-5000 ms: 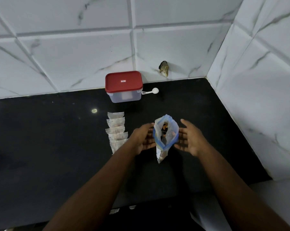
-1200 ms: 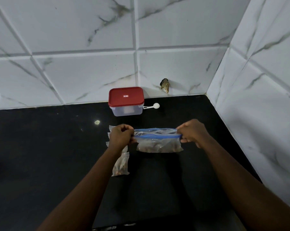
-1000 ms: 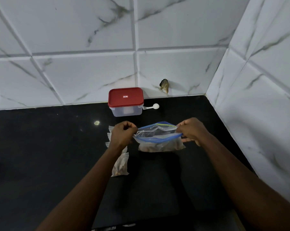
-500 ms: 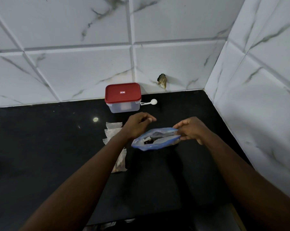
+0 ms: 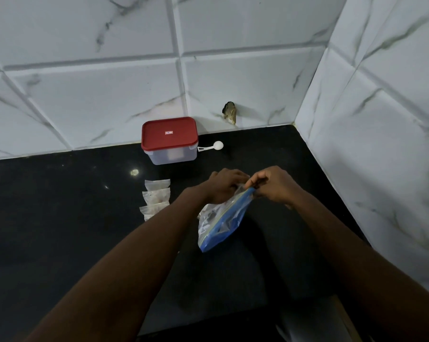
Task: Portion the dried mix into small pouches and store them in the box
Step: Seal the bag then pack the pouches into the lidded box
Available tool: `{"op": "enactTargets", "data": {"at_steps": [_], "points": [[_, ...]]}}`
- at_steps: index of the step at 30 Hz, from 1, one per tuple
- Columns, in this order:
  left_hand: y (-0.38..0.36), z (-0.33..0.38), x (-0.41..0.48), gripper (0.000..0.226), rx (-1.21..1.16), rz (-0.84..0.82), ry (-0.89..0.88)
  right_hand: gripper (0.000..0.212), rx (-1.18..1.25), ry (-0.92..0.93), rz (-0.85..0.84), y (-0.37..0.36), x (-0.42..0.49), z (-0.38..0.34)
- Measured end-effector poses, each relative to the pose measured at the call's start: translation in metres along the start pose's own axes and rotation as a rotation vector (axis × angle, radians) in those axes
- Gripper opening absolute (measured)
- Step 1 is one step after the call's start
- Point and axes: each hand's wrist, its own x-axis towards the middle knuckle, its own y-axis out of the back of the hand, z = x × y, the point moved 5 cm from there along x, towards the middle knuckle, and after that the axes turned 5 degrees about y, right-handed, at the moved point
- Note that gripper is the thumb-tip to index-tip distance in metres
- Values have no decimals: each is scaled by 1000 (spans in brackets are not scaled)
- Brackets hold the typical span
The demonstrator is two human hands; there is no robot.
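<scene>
Since half a second ago, left hand [image 5: 226, 185] has shifted right to meet right hand [image 5: 274, 185] on the bag [image 5: 221, 219], at its far corner. Right hand pinches the blue zip edge; left fingertips are hidden, grip indeterminate. Bag's long axis runs diagonally, far-right to near-left, before the box [image 5: 170, 141]. Left forearm [image 5: 144, 245] covers the nearer pouches [image 5: 156, 196].

Glossy black stone counter [image 5: 60, 218], clear crinkly plastic bag [image 5: 221, 218], glossy marbled wall tiles [image 5: 245, 82].

Blue-rimmed bag [image 5: 221, 223] tilted, pouches [image 5: 156, 196] in row, red-lidded box [image 5: 170, 140]
</scene>
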Motion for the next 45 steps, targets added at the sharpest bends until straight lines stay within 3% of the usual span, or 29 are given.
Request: {"op": "enactTargets", "data": {"at_steps": [4,8,17,25,28,31,33,35,38,41,45], "points": [[-2,-7,11,30,22,-54,-16,28,89,-11,-49,6,0,6],[0,-15,20,26,66,5,0,16,179,-35,-23,11,2,3],[4,-9,30,23,105,72,48,13,154,-52,60,22,-4,-2],[7,-2,33,28,116,6,93,16,115,-11,156,24,-10,-8],[14,2,27,27,-111,22,113,16,201,-10,243,26,-11,-9],[31,8,15,21,-417,192,143,16,355,-67,290,24,-9,-5],[44,12,6,24,-521,268,137,13,429,-97,316,23,-7,-5],[52,17,-5,27,-572,235,102,12,563,-141,315,21,-4,-5],[53,21,-20,41,-449,152,56,16,776,-176,240,21,1,-4],[50,21,-26,52,-201,186,78,26,670,-119,164,20,3,-3],[46,22,-30,37,-101,277,124,32,474,-39,156,22,2,-4]]}}
